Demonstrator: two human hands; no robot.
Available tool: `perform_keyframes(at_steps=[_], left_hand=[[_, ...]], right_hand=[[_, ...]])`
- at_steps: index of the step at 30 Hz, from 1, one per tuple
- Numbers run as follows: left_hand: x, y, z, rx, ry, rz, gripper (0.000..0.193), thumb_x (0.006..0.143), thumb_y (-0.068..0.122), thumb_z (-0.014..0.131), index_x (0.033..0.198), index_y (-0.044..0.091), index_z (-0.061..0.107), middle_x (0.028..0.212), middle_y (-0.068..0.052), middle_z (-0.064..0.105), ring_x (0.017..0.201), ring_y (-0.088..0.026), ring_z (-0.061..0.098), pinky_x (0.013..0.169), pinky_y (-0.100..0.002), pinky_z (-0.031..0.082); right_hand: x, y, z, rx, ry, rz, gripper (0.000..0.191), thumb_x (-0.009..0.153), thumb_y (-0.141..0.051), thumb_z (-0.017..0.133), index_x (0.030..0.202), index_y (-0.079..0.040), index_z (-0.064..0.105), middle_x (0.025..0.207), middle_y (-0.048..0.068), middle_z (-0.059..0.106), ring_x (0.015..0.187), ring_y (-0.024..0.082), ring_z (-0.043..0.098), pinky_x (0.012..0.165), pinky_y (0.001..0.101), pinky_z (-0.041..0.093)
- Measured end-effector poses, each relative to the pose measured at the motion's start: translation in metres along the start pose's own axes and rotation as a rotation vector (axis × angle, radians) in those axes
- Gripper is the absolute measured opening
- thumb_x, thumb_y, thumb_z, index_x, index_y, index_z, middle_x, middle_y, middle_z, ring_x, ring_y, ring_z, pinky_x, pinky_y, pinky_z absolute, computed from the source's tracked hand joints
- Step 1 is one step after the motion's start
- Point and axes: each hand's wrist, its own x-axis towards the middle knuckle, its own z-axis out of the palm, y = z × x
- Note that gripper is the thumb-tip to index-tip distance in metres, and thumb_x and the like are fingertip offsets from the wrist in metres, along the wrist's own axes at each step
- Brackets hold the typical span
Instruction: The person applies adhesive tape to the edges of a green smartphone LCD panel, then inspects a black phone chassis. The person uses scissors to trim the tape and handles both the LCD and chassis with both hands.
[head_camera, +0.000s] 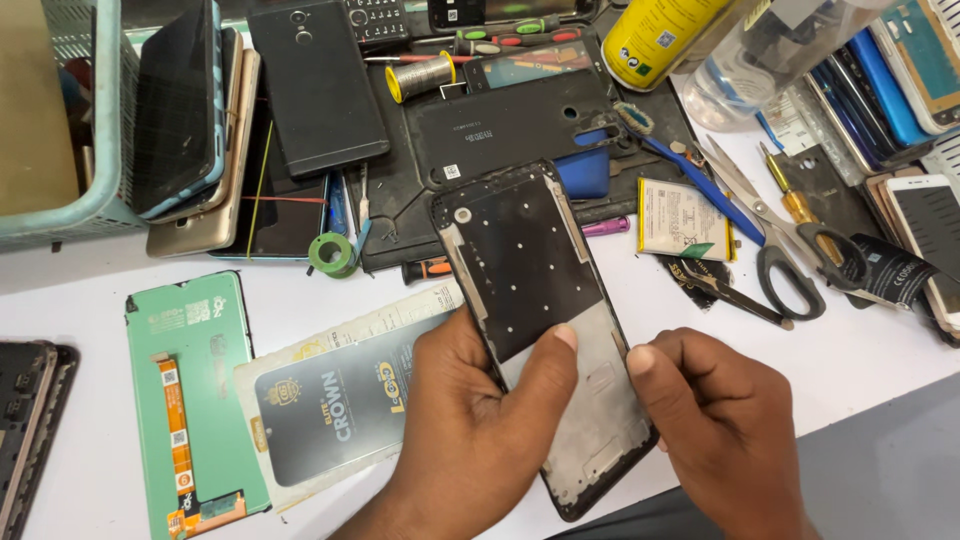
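You've got the phone frame (535, 300) gripped in both, left hand (480, 420) thumb on its face, right hand (715, 420) pinching the near-right edge above the worktop (870, 360). It's stripped bare; green screen panel (195, 400) lies left, unfitted.

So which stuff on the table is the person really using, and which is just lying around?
In use:
- phone frame, held by both hands
- left hand, thumb on its dark panel
- right hand, gripping its right edge

Just lying about:
- scissors
- green screen panel
- yellow spray can
- solder spool
- blue toothbrush
- teal basket
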Motion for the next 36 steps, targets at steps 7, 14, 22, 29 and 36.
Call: perform_keyframes(at_steps=[7,14,22,29,36], left_hand=[[0.0,0.002,-0.001,0.051,0.018,-0.023,0.019,0.095,0.008,0.063,0.107,-0.004,0.071,0.091,-0.006,0.076,0.081,-0.007,0.067,0.07,-0.026,0.057],[-0.002,0.003,0.001,0.094,0.0,-0.01,0.018,0.095,0.008,0.064,0.107,-0.004,0.071,0.089,-0.006,0.077,0.079,-0.006,0.066,0.067,-0.025,0.055],[-0.006,0.0,0.005,0.067,-0.05,0.011,0.017,0.097,0.007,0.063,0.108,-0.004,0.071,0.092,-0.005,0.077,0.083,-0.005,0.065,0.072,-0.024,0.055],[-0.005,-0.001,0.006,0.06,-0.063,0.024,0.018,0.096,0.007,0.063,0.109,-0.004,0.07,0.096,-0.005,0.078,0.088,-0.005,0.067,0.077,-0.025,0.057],[-0.003,0.004,0.002,0.074,-0.052,-0.021,0.018,0.095,0.007,0.064,0.108,-0.004,0.072,0.09,-0.006,0.078,0.082,-0.006,0.068,0.071,-0.025,0.057]], right_hand=[[-0.001,0.002,-0.013,0.177,-0.008,-0.006,0.025,0.102,-0.014,0.059,0.099,0.007,0.074,0.072,0.009,0.068,0.061,0.01,0.057,0.053,0.0256,0.047],[-0.006,-0.007,-0.018,0.156,-0.043,-0.116,0.024,0.088,0.004,0.067,0.111,0.008,0.073,0.086,0.011,0.074,0.071,0.009,0.066,0.059,0.0223,0.052],[-0.001,-0.001,-0.01,0.018,-0.037,-0.166,0.01,0.093,-0.003,0.072,0.101,0.004,0.071,0.074,0.003,0.066,0.063,0.004,0.056,0.052,0.0199,0.043],[0.004,0.0,-0.007,0.024,-0.008,-0.12,0.032,0.112,-0.019,0.055,0.092,0.001,0.069,0.066,0.003,0.064,0.057,0.005,0.055,0.051,0.0213,0.046],[0.0,-0.012,-0.007,0.139,-0.076,-0.125,0.016,0.089,-0.002,0.065,0.103,0.005,0.069,0.08,0.002,0.066,0.067,0.004,0.056,0.054,0.0196,0.043]])
